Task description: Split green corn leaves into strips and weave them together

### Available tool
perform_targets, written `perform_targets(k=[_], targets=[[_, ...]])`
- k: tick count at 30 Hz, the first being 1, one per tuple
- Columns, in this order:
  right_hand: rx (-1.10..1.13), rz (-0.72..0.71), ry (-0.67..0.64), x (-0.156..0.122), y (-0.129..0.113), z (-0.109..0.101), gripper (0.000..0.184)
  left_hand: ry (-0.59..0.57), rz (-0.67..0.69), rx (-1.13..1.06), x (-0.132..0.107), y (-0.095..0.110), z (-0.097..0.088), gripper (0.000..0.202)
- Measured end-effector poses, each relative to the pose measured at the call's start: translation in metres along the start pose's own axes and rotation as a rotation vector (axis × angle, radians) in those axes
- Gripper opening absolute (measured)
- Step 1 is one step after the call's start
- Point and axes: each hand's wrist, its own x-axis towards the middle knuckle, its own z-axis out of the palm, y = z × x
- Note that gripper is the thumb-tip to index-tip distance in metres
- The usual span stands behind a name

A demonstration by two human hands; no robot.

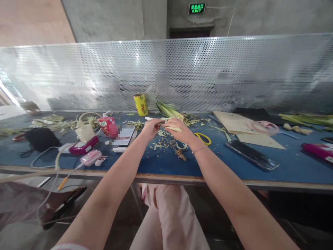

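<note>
My left hand (152,129) is closed in a pinch over the middle of the table. What its fingertips hold is too small to make out, though a pale strip shows just beside them. My right hand (182,130) meets it from the right, its fingers closed on a pale green piece of plant stalk (173,128). Right behind the hands lies a bundle of long green leaves with pale stalks (170,111). Below them are scattered plant scraps (160,143) and a brown, dry root-like clump (180,155). Near my right wrist lies a yellow loop (204,139), perhaps a scissors handle.
A yellow can-like tube (141,105) stands near the perforated metal screen (104,69). On the left are a phone (126,136), a red carton (107,125), a black pouch (43,139) and cables. On the right, a dark phone (251,154) and cardboard (260,139) lie on the blue table (161,168).
</note>
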Motion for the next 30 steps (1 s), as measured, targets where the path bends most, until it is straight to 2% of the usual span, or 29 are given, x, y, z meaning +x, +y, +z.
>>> perform_targets(k=[5,9,11,16,19,21,23,28,30], targets=[[-0.022,0.145,0.161,0.000,0.009,0.000,0.017,-0.082,0.088,0.148,-0.006,0.001,0.003,0.005],[-0.095,0.194,0.279,0.001,0.014,-0.006,0.014,-0.189,0.138,0.334,-0.007,-0.003,0.004,0.005],[-0.094,0.240,0.250,0.001,0.015,-0.008,0.016,-0.229,0.167,0.416,-0.005,-0.007,0.003,0.005],[-0.080,0.467,0.154,0.001,0.016,-0.003,0.027,-0.360,0.242,0.631,-0.003,-0.010,-0.002,0.013],[-0.096,0.408,0.189,0.002,0.020,0.000,0.030,-0.373,0.303,0.771,-0.004,-0.010,-0.002,0.020],[-0.102,0.354,0.236,0.001,0.022,-0.001,0.031,-0.362,0.310,0.784,-0.004,-0.011,-0.002,0.024],[-0.051,0.373,0.242,0.000,0.024,-0.002,0.036,-0.364,0.289,0.742,-0.004,-0.012,-0.001,0.025],[0.279,0.561,0.113,-0.007,0.029,-0.002,0.055,-0.362,0.197,0.522,-0.002,-0.015,0.000,0.024],[0.335,0.560,0.083,-0.008,0.033,0.000,0.055,-0.369,0.176,0.471,-0.003,-0.015,0.001,0.024]])
